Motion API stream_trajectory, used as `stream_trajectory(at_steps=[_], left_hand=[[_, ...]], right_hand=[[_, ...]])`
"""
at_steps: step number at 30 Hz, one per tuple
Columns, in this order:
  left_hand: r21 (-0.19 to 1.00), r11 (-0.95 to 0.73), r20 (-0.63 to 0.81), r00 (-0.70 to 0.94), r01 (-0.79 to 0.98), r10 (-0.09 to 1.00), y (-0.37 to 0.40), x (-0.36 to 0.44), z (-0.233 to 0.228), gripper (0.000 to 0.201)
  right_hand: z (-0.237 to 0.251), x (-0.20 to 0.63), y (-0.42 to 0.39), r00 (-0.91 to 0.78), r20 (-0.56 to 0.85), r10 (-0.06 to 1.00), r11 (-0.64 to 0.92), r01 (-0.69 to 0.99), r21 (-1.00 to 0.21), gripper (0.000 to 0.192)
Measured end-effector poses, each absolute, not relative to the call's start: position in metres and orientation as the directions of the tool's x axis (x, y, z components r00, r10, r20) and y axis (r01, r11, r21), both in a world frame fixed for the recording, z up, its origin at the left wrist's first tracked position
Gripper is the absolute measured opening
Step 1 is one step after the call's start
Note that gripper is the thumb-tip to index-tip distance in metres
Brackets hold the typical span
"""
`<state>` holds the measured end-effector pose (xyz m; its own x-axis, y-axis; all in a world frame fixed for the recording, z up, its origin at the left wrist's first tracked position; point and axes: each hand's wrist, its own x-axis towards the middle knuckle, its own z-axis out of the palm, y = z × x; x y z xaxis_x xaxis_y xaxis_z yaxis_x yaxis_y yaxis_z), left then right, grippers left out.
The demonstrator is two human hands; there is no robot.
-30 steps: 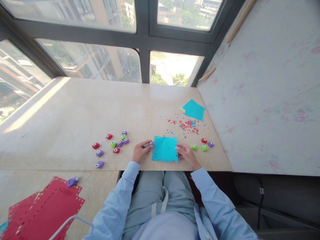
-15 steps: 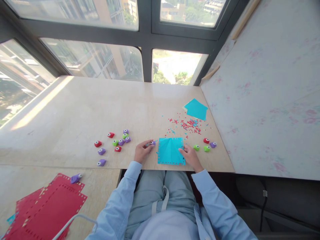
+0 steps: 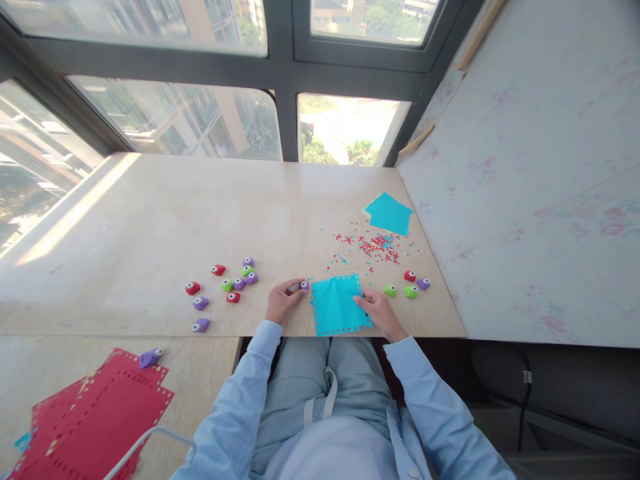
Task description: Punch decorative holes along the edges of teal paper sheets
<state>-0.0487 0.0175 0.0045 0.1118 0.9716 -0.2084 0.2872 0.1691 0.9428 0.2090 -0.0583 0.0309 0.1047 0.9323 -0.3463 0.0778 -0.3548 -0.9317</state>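
Left hand (image 3: 281, 301) curled, fingertips pinching a small purple punch (image 3: 303, 285) just left of the blue paper square (image 3: 340, 305), at its upper left corner. Right hand (image 3: 376, 309) resting on the square's right edge, fingers bent and pressing the sheet down; exact grip on the edge hard to tell. Blue paper square lying flat on the table (image 3: 150, 220), perforated along its borders, its near edge jutting slightly past the table's front rim.

No containers in sight. Loose red and blue confetti (image 3: 373, 248) scattered just beyond the square. A folded blue sheet (image 3: 389, 214) farther off, beyond the confetti, near the wall. Red, green and purple punches (image 3: 411, 285) in a small group right of the square, close to the right hand. A larger cluster of punches (image 3: 225, 287) left of the square, well apart from it. Red perforated sheets (image 3: 95, 417) far left of the square on a lower surface, one purple punch (image 3: 149, 358) on top.

Wide bare tabletop beyond and left of the square. Pale stone-look surface, windows (image 3: 175, 127) behind, a patterned wall (image 3: 525, 187) to the right.
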Motion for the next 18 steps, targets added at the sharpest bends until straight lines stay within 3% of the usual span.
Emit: stream_trajectory(at_steps=[18], left_hand=[[0.924, 0.132, -0.188, 0.125, 0.358, 0.974, 0.0135, -0.0474, 0.0097, 0.04]], right_hand=[[0.0243, 0.2071, -0.0521, 0.121, -0.203, 0.972, -0.236, 0.445, -0.864, 0.033]])
